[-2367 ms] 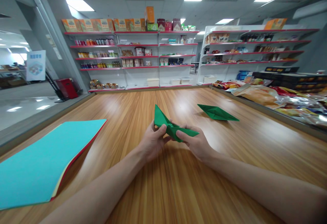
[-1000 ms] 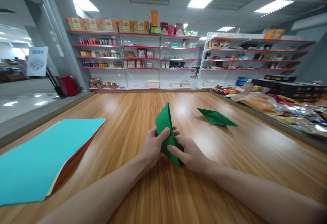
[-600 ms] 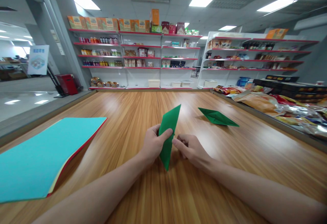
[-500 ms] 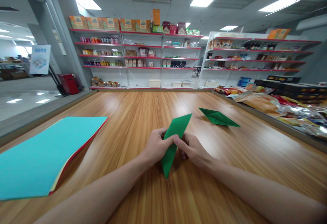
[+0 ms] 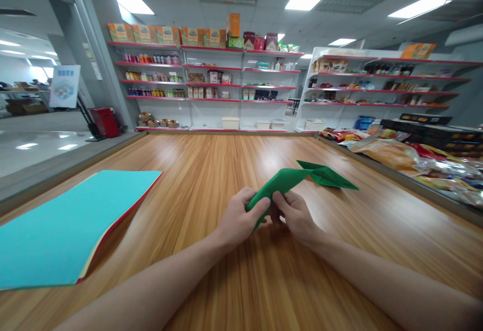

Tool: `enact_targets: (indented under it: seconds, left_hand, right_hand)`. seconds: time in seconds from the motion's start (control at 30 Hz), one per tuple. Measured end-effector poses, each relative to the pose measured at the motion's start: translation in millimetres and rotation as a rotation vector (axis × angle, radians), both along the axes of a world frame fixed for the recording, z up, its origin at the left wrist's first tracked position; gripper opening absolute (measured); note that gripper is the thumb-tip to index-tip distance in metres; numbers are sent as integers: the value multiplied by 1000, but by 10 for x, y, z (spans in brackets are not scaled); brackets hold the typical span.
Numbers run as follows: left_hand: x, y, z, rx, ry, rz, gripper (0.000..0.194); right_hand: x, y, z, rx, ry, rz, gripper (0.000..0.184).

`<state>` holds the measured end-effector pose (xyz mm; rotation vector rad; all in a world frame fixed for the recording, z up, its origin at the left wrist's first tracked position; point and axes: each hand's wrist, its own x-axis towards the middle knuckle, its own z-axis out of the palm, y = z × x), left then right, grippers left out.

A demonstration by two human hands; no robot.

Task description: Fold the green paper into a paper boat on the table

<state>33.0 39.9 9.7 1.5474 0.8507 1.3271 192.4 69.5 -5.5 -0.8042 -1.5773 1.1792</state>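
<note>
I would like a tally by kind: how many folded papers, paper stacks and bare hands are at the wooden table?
Green folded papers: 2 (held paper, lying paper)
Turquoise-topped paper stack: 1
Bare hands: 2 (left hand, right hand)
Total: 5

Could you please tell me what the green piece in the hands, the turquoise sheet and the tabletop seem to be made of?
Green piece: probably matte paper, given its thin, crisply folded edges.
Turquoise sheet: likely matte paper or thin card, its right edge curving.
Tabletop: glossy wood or wood-look laminate; grain and light reflections show.
</note>
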Motion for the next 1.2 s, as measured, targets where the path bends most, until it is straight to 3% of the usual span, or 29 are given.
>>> enact_targets:
  seconds: [0.23,0.47,0.57,0.7,0.77,0.87,1.03,1.2]
  left_hand:
    - [-82,-55,59,269,134,154,18]
    - [-77,-71,106,351,235,173,26]
    - [-57,-74,109,283,269,168,38]
    - [-54,-39,76,11,131,132,43]
    - [-51,-14,53,-47,111,97,44]
    - [-26,7,17,7,186,98,43]
    - [24,-12,-9,78,321,260,43]
    - [8,24,62,91,319,176,49]
  right_hand:
    - [25,55,-38,78,-2,-52,50]
    - [37,2,3,145,-71,-70,51]
    - [28,-43,28,138,-102,-37,49]
    - [8,-79,47,87,-162,35,55]
    - [11,-70,42,76,-185,53,58]
    - [22,-46,16,55,-233,125,58]
    - [3,-88,32,-41,-238,281,57]
    - [-21,-158,87,-60,-197,298,57]
